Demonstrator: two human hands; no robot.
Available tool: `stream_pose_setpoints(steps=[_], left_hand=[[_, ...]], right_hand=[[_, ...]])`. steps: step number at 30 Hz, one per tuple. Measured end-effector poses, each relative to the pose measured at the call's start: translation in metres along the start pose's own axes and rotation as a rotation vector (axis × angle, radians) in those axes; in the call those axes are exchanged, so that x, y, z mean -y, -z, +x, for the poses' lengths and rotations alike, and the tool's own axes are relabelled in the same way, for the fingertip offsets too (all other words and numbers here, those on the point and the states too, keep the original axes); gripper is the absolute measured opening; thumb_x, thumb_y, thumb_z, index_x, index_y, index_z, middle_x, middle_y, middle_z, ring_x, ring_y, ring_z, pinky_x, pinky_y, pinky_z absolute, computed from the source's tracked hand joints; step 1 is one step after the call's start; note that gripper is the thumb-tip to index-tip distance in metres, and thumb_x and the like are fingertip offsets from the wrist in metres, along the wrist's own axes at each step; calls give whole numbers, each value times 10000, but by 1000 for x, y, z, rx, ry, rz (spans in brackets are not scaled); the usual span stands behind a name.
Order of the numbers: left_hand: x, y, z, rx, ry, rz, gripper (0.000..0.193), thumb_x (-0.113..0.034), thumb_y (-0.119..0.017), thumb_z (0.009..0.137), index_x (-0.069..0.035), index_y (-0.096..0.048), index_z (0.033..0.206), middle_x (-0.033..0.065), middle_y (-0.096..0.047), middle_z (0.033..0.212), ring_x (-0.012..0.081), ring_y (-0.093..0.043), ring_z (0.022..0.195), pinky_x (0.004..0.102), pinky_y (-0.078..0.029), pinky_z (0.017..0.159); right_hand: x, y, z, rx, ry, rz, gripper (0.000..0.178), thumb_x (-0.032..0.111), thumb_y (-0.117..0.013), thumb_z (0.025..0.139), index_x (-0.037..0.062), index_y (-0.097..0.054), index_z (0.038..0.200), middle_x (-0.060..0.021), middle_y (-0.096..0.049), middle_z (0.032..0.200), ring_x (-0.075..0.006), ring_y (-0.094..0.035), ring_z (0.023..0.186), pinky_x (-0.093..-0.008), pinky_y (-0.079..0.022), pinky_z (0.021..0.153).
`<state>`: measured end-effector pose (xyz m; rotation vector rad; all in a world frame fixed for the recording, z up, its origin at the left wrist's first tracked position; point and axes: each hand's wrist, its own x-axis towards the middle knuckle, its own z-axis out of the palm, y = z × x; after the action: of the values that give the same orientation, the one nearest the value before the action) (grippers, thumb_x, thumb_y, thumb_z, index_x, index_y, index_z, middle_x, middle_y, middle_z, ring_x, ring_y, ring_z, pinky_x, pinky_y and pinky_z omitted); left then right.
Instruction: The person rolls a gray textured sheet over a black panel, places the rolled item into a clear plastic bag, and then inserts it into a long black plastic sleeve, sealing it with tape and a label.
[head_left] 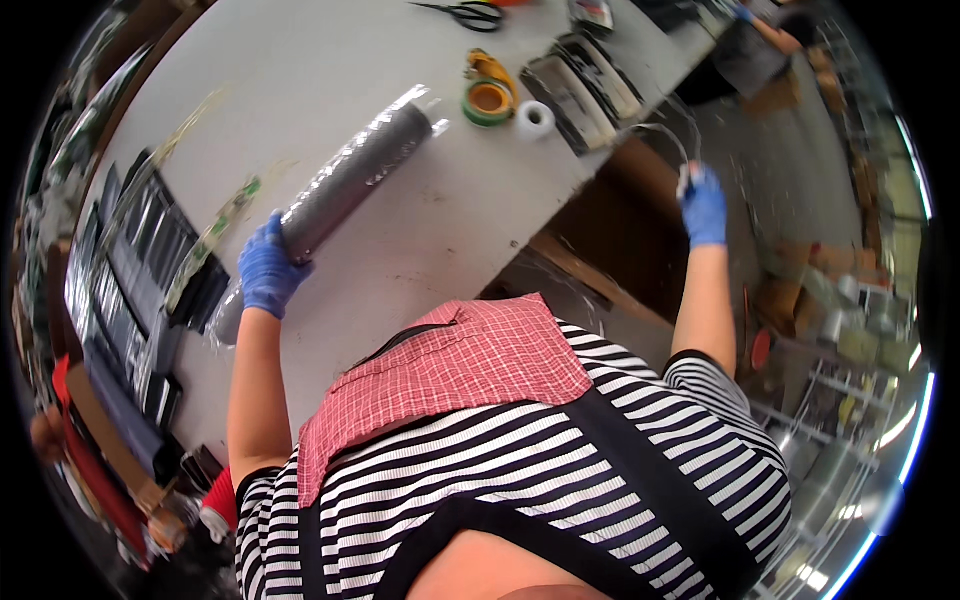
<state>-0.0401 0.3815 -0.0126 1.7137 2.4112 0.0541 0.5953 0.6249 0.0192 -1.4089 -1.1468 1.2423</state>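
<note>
My left hand, in a blue glove, is closed round the near end of a dark grey roll in shiny clear film. The roll lies slantwise on the pale grey table, and loose film shows at both its ends. Off the table's right edge, my right hand, also blue-gloved, is closed on a small pale object with a thin pale cord looping up from it. The glove hides most of that object, so its kind is unclear.
A tape dispenser, a small white roll, grey trays and black scissors lie on the table's far side. Film-wrapped dark pieces lie at left. A brown box stands below the right edge. Another person's arm shows far right.
</note>
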Motion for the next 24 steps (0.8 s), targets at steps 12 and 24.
stream_pose_setpoints(steps=[12,24], left_hand=[[31,9,3,104,-65,-72,674,-243,-830,652,-70,-573,1251,213,-685,1065,404,-657,1003,462,-537,881],[-9,-24,-141,-162,-284,96,835,-368,-825,659,-214,-471,1400,94,-574,1286,312,-533,1246,503,-368,1083]], right_hand=[[-189,20,-222,88,-553,-679,359,208,-617,936,37,-581,1250,-143,-592,1168,-217,-552,1090,-356,-451,909],[-37,-366,-214,1120,1164,-1105,828,375,-765,778,49,-430,1461,-220,-530,1388,-379,-496,1296,-468,-392,1079]])
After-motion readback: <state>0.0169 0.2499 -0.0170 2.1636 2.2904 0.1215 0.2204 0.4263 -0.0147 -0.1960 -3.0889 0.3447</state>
